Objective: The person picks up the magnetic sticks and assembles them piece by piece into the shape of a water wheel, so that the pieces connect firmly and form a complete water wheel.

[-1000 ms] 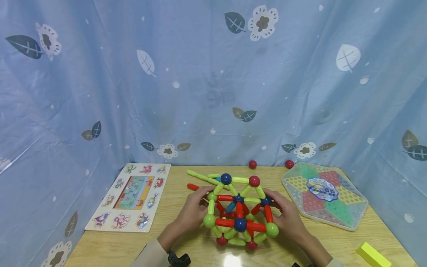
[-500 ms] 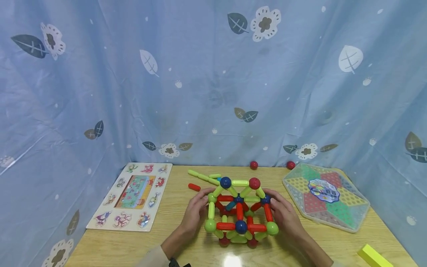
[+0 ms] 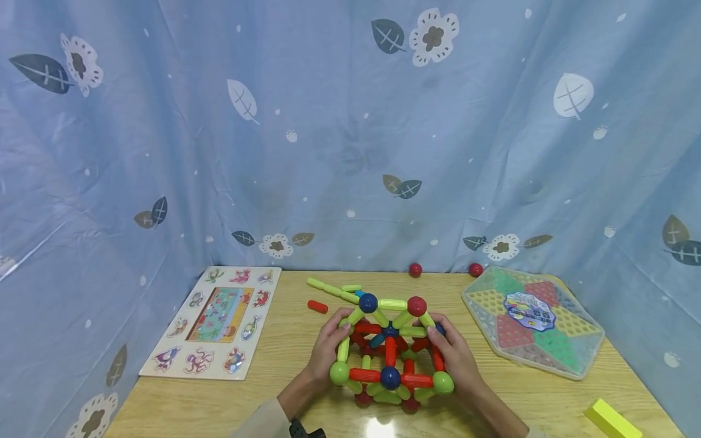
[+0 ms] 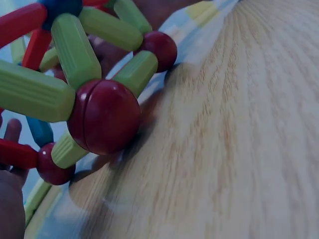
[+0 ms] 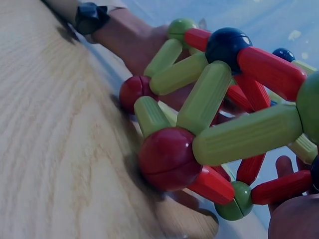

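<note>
A framework of magnetic sticks and balls, in red, lime green and blue, stands between both hands in the head view. My left hand grips its left side, thumb near the upper green sticks. On the other side my right hand holds it, the thumb lying over the frame beside a dark blue ball. Low red balls show close to the wood in the left wrist view; whether they touch it I cannot tell. A red ball and green sticks fill the right wrist view. Several fingertips are hidden behind the frame.
Loose green sticks and a red stick lie behind the left hand. Two red balls, one and another, sit at the back edge. A picture puzzle board, a Chinese checkers box and a yellow block flank them.
Both hands have closed in on the framework, thumbs now over its sides. The framework's upper part has tipped slightly toward me and shifted a little left.
</note>
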`<state>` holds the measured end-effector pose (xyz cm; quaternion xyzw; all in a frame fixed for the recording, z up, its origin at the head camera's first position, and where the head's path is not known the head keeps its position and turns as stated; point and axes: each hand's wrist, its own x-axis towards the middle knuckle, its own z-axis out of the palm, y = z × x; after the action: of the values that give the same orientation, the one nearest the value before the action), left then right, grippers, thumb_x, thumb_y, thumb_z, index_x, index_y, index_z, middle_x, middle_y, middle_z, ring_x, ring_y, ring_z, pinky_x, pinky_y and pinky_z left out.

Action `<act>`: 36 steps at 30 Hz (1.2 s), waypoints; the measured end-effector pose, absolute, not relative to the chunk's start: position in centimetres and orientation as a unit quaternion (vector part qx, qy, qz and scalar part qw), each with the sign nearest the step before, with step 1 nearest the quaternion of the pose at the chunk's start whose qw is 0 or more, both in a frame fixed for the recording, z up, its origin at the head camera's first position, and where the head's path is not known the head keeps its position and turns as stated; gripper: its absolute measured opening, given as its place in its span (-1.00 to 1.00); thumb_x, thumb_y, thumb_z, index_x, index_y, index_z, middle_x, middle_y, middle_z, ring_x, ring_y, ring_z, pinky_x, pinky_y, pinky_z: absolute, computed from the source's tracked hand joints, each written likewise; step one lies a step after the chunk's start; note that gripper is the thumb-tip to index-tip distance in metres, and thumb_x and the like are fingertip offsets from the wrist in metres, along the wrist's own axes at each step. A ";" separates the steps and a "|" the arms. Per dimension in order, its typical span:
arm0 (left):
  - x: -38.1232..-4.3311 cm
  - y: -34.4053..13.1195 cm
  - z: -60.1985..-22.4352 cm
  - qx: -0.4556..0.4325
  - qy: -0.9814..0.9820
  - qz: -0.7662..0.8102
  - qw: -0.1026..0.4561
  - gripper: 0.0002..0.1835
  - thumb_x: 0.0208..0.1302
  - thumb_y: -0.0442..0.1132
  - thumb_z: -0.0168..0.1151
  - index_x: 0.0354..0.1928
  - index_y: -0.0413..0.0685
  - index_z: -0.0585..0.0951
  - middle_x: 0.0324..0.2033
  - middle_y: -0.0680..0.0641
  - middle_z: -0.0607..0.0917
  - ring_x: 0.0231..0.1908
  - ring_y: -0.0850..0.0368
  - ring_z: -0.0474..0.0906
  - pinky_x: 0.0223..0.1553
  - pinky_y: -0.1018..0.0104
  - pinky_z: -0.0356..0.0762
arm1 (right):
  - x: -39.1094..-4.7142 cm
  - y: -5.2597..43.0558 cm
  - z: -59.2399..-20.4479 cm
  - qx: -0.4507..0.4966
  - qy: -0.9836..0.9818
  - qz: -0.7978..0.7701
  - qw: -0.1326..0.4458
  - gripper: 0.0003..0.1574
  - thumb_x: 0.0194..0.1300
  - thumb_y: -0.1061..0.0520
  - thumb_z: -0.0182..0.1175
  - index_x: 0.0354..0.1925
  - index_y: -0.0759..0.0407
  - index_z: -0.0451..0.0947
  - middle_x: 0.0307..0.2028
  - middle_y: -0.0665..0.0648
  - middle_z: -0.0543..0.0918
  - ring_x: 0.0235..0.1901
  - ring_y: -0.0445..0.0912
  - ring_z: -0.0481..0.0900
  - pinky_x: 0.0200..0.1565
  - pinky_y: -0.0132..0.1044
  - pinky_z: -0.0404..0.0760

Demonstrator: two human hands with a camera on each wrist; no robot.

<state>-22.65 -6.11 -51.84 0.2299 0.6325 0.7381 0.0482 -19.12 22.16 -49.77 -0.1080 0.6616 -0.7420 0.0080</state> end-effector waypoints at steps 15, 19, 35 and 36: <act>-25.0 -9.4 -52.7 0.310 0.552 0.771 0.058 -0.53 0.69 -0.34 -0.20 0.41 -0.52 0.43 0.28 -0.10 0.70 0.33 0.12 0.64 0.38 0.25 0.60 | -19.6 25.0 -52.0 -0.181 0.541 -0.811 0.130 -0.30 0.81 -0.08 -0.52 0.44 -0.03 0.49 0.28 -0.11 0.63 0.31 -0.20 0.53 0.42 -0.33 0.43; -26.9 -12.8 -52.5 0.336 0.529 0.777 0.058 -0.57 0.65 -0.44 -0.18 0.35 -0.62 0.45 0.20 -0.19 0.79 0.28 -0.03 0.73 0.38 0.02 0.63 | -19.9 25.8 -52.4 -0.198 0.502 -0.826 0.162 -0.27 0.74 0.09 -0.54 0.44 -0.05 0.52 0.29 -0.11 0.62 0.30 -0.20 0.53 0.42 -0.29 0.43; -32.9 -19.5 -50.7 0.218 0.738 0.637 0.040 -0.68 0.55 -0.38 0.30 0.24 -0.34 0.71 0.17 -0.35 0.79 0.23 -0.29 0.73 0.22 0.34 0.69 | -20.6 26.0 -53.0 -0.220 0.529 -0.805 0.157 -0.27 0.52 0.44 -0.25 0.36 0.08 0.64 0.26 -0.04 0.74 0.29 -0.18 0.66 0.38 -0.37 0.54; -33.1 -19.5 -50.7 0.212 0.753 0.622 0.042 -0.68 0.54 -0.37 0.32 0.24 -0.31 0.73 0.17 -0.34 0.79 0.22 -0.30 0.73 0.20 0.36 0.68 | -20.6 25.9 -53.0 -0.223 0.527 -0.805 0.158 -0.27 0.53 0.45 -0.24 0.37 0.07 0.64 0.26 -0.03 0.75 0.30 -0.18 0.66 0.39 -0.37 0.55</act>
<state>-33.11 -19.47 -50.73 0.2121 0.7528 0.6218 0.0420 -20.57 25.94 -53.04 -0.2227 0.5271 -0.8048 0.1577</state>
